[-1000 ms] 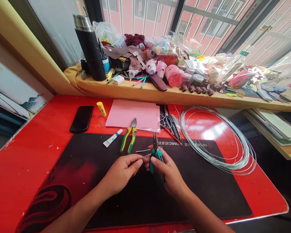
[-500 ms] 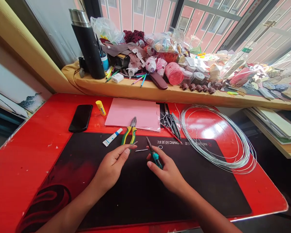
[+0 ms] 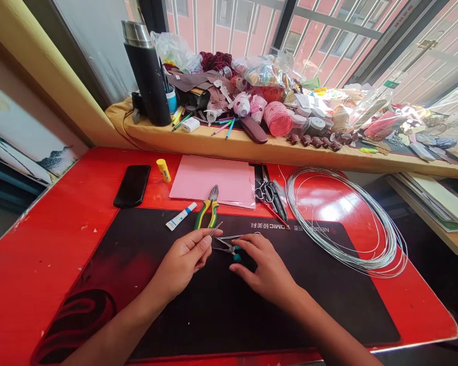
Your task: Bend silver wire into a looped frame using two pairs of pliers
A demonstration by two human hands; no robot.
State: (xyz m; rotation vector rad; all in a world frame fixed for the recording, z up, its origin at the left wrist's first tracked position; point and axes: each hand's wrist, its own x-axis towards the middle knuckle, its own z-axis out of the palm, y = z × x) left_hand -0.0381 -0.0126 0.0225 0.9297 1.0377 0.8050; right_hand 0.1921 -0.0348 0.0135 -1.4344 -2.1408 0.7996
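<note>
My left grip (image 3: 183, 260) pinching a short, thin, silvery metal wire (image 3: 217, 229); my right grip (image 3: 269, 267) over steel pliers with teal handles (image 3: 236, 257).
Landmark: green-and-yellow-handled steel pliers (image 3: 212, 197). Wire held between left thumb and forefinger, just nearside of the landmark's handle ends. Teal pair to its near right, low over a black mat (image 3: 198, 320), jaws apart; right fingers curved over the handles, thumb set away, cannot tell whether closed on them. White-and-blue tube (image 3: 180, 216) just left of landmark; pink paper sheets (image 3: 209, 173) behind it; large silvery wire coil (image 3: 387, 234) well to its right.
</note>
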